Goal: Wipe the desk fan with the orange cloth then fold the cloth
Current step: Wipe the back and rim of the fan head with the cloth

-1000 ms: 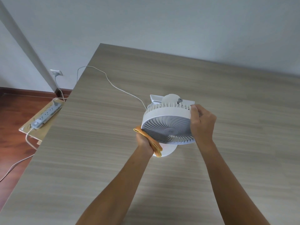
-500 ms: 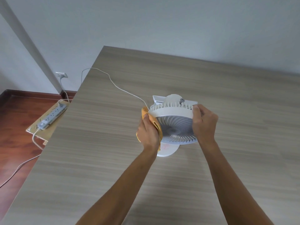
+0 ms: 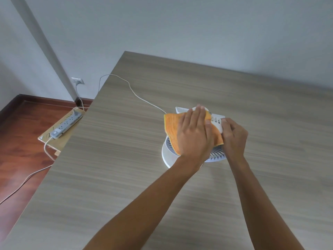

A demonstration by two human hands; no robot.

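Observation:
A white desk fan (image 3: 215,156) stands near the middle of the wooden desk (image 3: 126,159), its round grille facing me. The orange cloth (image 3: 171,127) is draped over the fan's top and upper left. My left hand (image 3: 194,134) lies flat on the cloth, fingers together, pressing it onto the fan's top. My right hand (image 3: 234,138) grips the fan's right rim. Most of the grille and the motor housing are hidden by the cloth and hands.
The fan's white cable (image 3: 137,94) runs across the desk and over its left edge. A power strip (image 3: 65,124) lies on a cardboard piece on the floor at the left, below a wall socket (image 3: 77,81). A wall rises behind the desk.
My left hand has carried the cloth from the fan's left side up onto its top, and the cloth is now spread wider. My right hand stays on the right rim.

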